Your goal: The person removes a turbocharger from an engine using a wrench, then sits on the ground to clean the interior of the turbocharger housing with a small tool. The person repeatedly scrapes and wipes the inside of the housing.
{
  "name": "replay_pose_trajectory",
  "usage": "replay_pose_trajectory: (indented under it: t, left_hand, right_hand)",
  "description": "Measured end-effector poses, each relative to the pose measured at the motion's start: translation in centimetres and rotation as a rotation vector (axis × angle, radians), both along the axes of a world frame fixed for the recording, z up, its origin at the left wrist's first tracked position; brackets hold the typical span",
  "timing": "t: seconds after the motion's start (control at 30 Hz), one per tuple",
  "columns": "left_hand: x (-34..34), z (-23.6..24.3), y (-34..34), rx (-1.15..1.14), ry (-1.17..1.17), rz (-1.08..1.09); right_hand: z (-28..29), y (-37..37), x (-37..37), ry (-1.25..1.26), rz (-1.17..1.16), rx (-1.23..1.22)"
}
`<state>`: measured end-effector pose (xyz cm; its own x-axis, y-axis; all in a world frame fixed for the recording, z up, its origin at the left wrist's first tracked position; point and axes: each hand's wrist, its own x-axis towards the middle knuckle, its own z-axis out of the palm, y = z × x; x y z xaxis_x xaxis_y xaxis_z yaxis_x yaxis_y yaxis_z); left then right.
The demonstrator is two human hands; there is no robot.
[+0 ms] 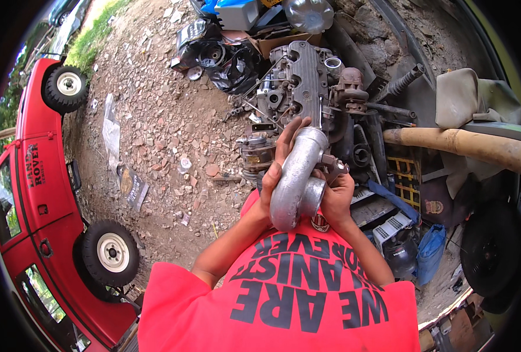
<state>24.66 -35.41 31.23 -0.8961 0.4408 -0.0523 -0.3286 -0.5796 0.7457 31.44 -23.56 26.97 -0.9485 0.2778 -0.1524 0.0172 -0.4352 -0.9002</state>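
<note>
A silver metal turbocharger (295, 188) with a curved, snail-shaped housing is held up close to my chest. My left hand (277, 170) is closed along its left side, fingers reaching up past the long outlet pipe. On the other side my right hand (338, 198) grips it near the short round inlet and a small dark bracket; some of those fingers are hidden behind the metal. Just beyond the turbocharger stands a dirty engine (307, 85) with a ribbed cover. A rusty brown turbocharger (353, 91) sits at the engine's right side.
A red off-road vehicle (49, 193) stands at the left on rubble-strewn ground (166, 129). Black plastic bags (234, 73) lie behind the engine's left. To the right are a bamboo pole (457, 146), a yellow crate (404, 179), a blue bag (431, 249) and scrap parts.
</note>
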Motion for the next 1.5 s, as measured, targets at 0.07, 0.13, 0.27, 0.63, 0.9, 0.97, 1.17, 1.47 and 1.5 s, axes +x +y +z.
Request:
replay_pose_trajectory:
  t: [0.07, 0.13, 0.27, 0.63, 0.9, 0.97, 1.17, 1.47, 1.5]
  left_hand:
    - [1.2, -0.7, -0.3, -0.067, -0.032, -0.129]
    - [2.3, -1.4, -1.1, -0.071, -0.121, -0.309]
    - [5.3, -2.0, -1.2, 0.036, -0.461, -0.438]
    - [16.2, -7.3, -0.9, -0.373, -0.611, -0.178]
    - [21.4, -5.2, -6.3, -0.458, -0.427, -0.291]
    - [21.7, -3.7, -6.5, -0.356, -0.368, -0.34]
    - [23.5, -6.5, -7.3, -0.316, -0.392, -0.448]
    - [25.4, -12.5, -12.5, -0.419, -0.764, -0.615]
    - [25.1, -13.4, -14.3, -0.441, -0.813, -0.684]
  right_hand:
    - [-0.6, 0.3, 1.5, -0.014, -0.027, 0.024]
    - [-0.4, 1.0, 2.9, -0.038, -0.052, 0.038]
    - [-1.7, 3.4, 6.3, -0.078, -0.033, 0.204]
    - [-3.7, 2.6, 18.7, -0.2, 0.029, 0.062]
    - [-4.6, 0.1, 25.0, -0.238, 0.006, 0.113]
    - [-5.5, -0.4, 26.0, -0.321, -0.113, -0.334]
    - [-6.0, -1.9, 30.0, -0.333, -0.206, -0.525]
    - [-6.5, -12.0, 32.3, -0.538, -0.231, -0.154]
    - [-7.7, -14.1, 32.6, -0.547, -0.294, -0.099]
